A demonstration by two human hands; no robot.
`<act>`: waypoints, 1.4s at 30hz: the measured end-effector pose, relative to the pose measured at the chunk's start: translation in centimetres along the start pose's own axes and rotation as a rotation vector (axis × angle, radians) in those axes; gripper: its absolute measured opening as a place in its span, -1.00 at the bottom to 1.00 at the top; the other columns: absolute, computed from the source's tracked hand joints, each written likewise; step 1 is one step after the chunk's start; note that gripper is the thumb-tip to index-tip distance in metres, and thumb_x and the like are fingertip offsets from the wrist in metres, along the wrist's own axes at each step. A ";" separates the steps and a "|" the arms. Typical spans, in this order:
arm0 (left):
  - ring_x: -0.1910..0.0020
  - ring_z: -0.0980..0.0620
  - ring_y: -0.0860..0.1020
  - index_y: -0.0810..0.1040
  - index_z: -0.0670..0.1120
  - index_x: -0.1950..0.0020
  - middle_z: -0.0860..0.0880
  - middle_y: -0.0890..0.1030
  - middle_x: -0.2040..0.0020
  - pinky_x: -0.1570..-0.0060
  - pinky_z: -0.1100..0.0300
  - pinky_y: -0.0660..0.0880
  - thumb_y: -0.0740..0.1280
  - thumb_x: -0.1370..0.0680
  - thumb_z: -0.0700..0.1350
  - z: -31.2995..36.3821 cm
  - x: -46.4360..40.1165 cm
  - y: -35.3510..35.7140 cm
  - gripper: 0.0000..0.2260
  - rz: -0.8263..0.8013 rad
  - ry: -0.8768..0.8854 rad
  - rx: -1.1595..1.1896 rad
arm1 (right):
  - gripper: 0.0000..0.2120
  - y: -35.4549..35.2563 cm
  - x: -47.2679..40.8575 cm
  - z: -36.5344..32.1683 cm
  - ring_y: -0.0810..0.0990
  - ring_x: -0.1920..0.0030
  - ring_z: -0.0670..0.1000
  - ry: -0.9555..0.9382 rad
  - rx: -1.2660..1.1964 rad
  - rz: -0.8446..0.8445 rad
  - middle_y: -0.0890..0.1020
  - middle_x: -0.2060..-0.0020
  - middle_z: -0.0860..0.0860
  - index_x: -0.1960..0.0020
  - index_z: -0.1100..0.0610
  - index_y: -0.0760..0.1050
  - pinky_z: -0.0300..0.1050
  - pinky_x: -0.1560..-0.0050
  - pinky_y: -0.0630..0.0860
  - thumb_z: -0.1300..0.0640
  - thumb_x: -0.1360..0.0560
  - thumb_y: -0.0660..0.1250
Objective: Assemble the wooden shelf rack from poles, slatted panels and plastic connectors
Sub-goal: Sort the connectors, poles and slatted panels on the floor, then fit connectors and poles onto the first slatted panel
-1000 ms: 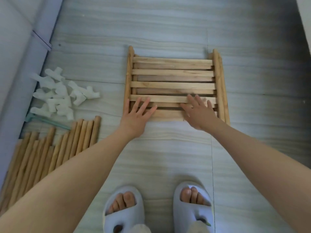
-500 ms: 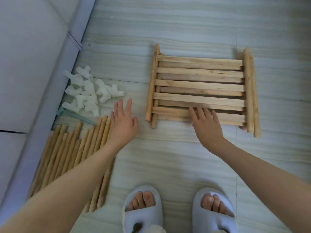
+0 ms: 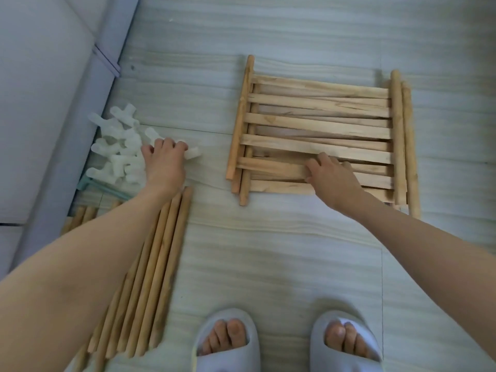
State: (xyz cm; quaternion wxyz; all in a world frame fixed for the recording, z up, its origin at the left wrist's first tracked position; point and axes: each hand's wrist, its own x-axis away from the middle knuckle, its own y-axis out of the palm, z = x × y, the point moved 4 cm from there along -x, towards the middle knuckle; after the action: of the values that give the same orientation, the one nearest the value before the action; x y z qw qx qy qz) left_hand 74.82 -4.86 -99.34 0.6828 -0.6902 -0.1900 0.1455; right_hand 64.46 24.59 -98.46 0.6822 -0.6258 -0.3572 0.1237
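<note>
Head view is showing both hands reaching down to the floor. The left hand is lying over the right edge of a heap of white plastic connectors, its fingers curling onto one connector at the heap's edge; whether it is actually pinching that piece I cannot tell. The right hand is resting on the near slats of the stacked slatted panels, its fingers curling over a slat's edge. The panels are lying flat, well apart from the connectors, with the right hand on their near middle. A row of wooden poles is lying side by side under the left forearm, just near of the connectors. A thin green strip is poking out beneath the heap. The floor is showing pale grey wood grain, and a light wall with a grey skirting board is running along the left. Two feet in grey slippers are standing at the bottom edge.
</note>
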 end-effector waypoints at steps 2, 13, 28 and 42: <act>-0.21 -0.17 0.35 0.49 -0.14 -0.24 -0.18 0.50 -0.16 -0.09 0.03 0.12 0.25 -0.55 -0.24 0.6 -0.3 -1.0 -0.74 0.052 -0.011 0.115 | -0.74 -1.0 -0.6 0.0 0.42 -0.18 0.16 -0.046 -0.047 0.000 0.47 -0.17 0.14 -0.23 0.21 0.34 0.06 -0.16 0.33 0.09 -0.62 0.11; -0.04 -0.10 0.49 0.47 -0.20 -0.17 -0.14 0.50 0.00 -0.04 0.01 0.42 0.28 -0.57 -0.03 2.3 2.4 -13.4 -0.72 0.175 -0.321 1.035 | -0.63 -17.8 0.1 -0.3 0.45 -0.17 0.18 -0.057 -0.227 0.306 0.53 -0.12 0.17 -0.24 0.20 0.36 0.01 -0.09 0.32 -0.04 -0.63 0.01; 0.29 0.08 0.46 0.39 0.02 0.04 -0.02 0.41 0.08 0.35 0.24 0.47 0.09 -0.64 -0.09 4.1 14.4 -24.9 -0.88 0.261 -0.408 1.745 | -0.60 -20.4 18.4 -1.4 0.62 0.05 0.15 -0.003 -0.036 0.478 0.67 0.18 0.06 0.20 -0.03 0.43 -0.11 0.27 0.25 -0.35 -0.46 0.11; 0.00 0.04 0.41 0.30 -0.08 -0.34 -0.07 0.42 -0.11 0.22 0.34 0.34 0.06 -0.65 0.01 8.0 17.0 -22.3 -0.70 0.075 -0.286 1.423 | -0.65 -13.1 19.4 -1.6 0.59 0.05 0.11 -0.052 -0.093 0.222 0.65 0.14 0.03 0.17 -0.01 0.33 -0.10 0.23 0.34 -0.27 -0.54 0.06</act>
State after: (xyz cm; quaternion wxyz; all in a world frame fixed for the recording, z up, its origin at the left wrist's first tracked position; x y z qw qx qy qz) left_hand 84.77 9.98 -76.27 0.9295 -0.0592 -0.1129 0.3461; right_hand 75.68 32.87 -79.65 0.6249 -0.6891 -0.3090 0.1979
